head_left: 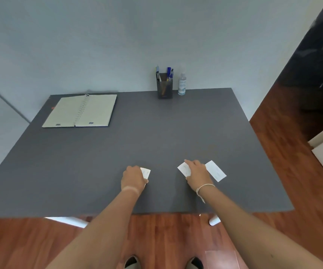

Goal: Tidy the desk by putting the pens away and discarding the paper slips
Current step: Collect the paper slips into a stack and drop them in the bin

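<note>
Paper slips on the desk (156, 133) near its front edge: left hand (133, 178) pinched one slip (145, 172); right hand (198, 172) pressed a second (183, 169), a third (215, 171) beside it. Thin, light, limp; probably best lifted by an edge.

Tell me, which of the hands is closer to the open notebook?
Left. The left hand sits on a paper slip, nearer the notebook at the desk's far left. The right hand is farther right, between two slips.

Count's three small white paper slips (215, 171), one open spiral notebook (81, 111), one dark pen cup (164, 89), one clear spray bottle (182, 84).
</note>
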